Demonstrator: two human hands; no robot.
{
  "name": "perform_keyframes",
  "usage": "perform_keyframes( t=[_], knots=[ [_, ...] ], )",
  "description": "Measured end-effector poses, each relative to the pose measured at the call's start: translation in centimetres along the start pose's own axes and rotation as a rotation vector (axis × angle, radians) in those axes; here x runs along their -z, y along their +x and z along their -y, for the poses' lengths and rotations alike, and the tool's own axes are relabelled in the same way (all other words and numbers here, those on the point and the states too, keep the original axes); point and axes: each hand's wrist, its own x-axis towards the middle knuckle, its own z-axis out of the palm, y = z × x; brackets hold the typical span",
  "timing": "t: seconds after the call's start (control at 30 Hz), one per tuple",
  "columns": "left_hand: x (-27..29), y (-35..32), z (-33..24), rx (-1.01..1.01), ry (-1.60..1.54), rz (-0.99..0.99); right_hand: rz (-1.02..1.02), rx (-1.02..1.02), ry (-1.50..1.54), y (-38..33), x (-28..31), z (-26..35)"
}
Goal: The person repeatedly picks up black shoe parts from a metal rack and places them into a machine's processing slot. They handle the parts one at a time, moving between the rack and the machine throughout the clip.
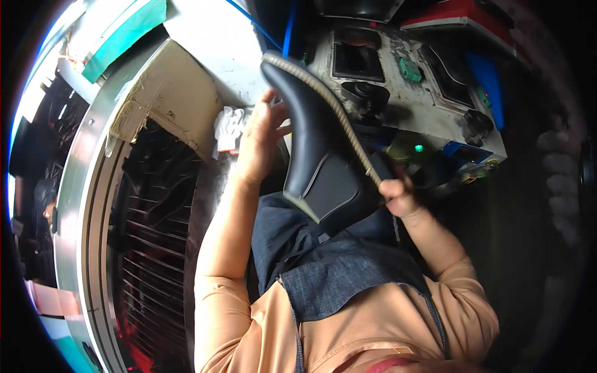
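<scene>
Black boot (314,137) held up, sole (342,114) apparently joined.
Right fingers (390,188) clasp its heel end (367,189); left fingers (268,97) spread loosely beside the toe (272,73), contact unclear; what remains cannot be told.

A worn cardboard box (177,93) sits at the left, white gloves (229,128) near its right-hand end and dark bars (152,270) below it. At the upper right, a scuffed pale machine (413,105) bears a small green block (410,69) and a lit green lamp (418,148).
</scene>
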Motion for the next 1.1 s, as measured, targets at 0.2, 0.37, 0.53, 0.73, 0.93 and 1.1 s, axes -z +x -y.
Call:
perform_keyframes(
  t=[0.2, 0.37, 0.53, 0.73, 0.93, 1.1],
  knots=[
    [10.9, -3.5, 9.7, 0.241, 0.935, -0.071, -0.137, 0.043, 0.243, 4.8, 5.8, 5.9],
    [17.2, -9.8, 15.0, 0.285, 1.510, -0.217, -0.310, 0.061, -0.311, 14.4, 6.3, 12.0],
    [17.6, -10.1, 15.4, 0.189, 1.530, -0.230, -0.471, 0.086, -0.708, 25.4, 9.1, 13.0],
    [17.7, -10.2, 15.0, 0.164, 1.519, -0.261, -0.655, -0.001, -1.207, 34.3, 10.6, 9.7],
    [17.6, -10.2, 14.7, 0.137, 1.528, -0.281, -0.597, -0.313, -1.391, 35.3, 8.8, 6.7],
    [17.8, -10.2, 14.7, 0.163, 1.518, -0.276, -0.605, -0.325, -1.424, 35.5, 8.6, 6.4]
  ],
)
